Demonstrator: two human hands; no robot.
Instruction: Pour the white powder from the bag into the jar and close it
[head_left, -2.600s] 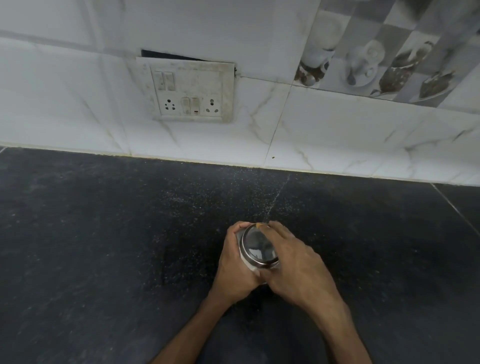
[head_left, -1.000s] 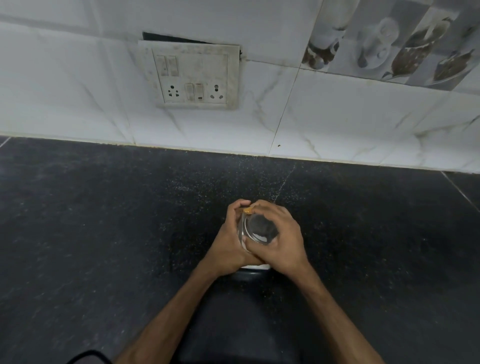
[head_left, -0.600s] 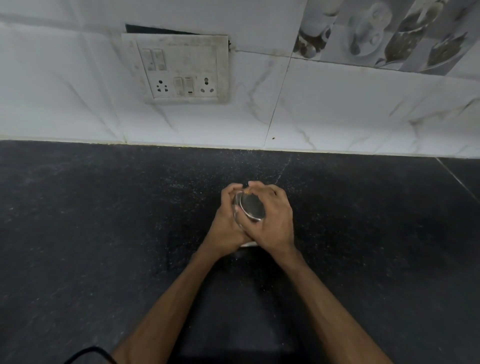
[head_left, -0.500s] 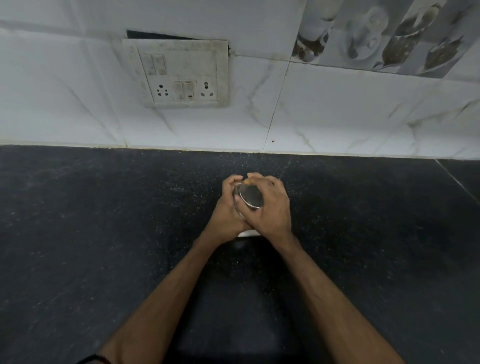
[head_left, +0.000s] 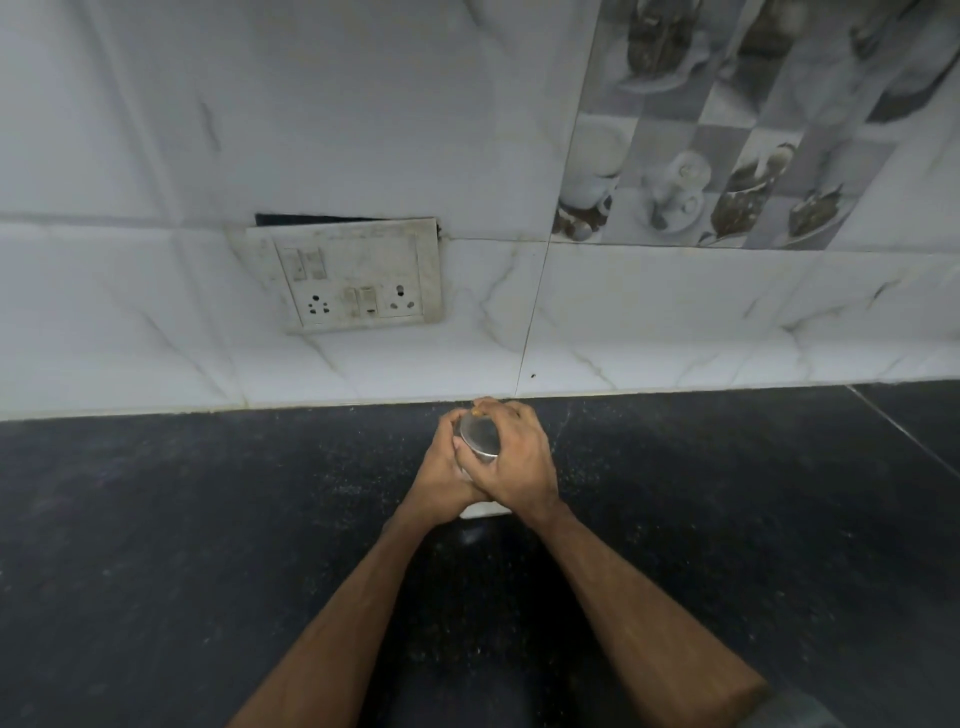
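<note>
A small jar stands on the black counter, mostly hidden by both hands; only its white-filled base (head_left: 485, 511) shows below them. Its shiny metal lid (head_left: 479, 436) sits on top. My left hand (head_left: 441, 478) wraps the jar's body from the left. My right hand (head_left: 514, 467) grips the lid from the right and above, fingers curled over its rim. The bag is not in view.
The black stone counter (head_left: 208, 545) runs in all directions, dusted with fine white specks near the jar. A white tiled wall (head_left: 675, 322) rises right behind the jar, with a switch and socket plate (head_left: 353, 275) at the upper left.
Both hands and the jar now lie farther from me, close to the wall. The grip on jar and lid is the same. The view has tilted up, showing more wall.
</note>
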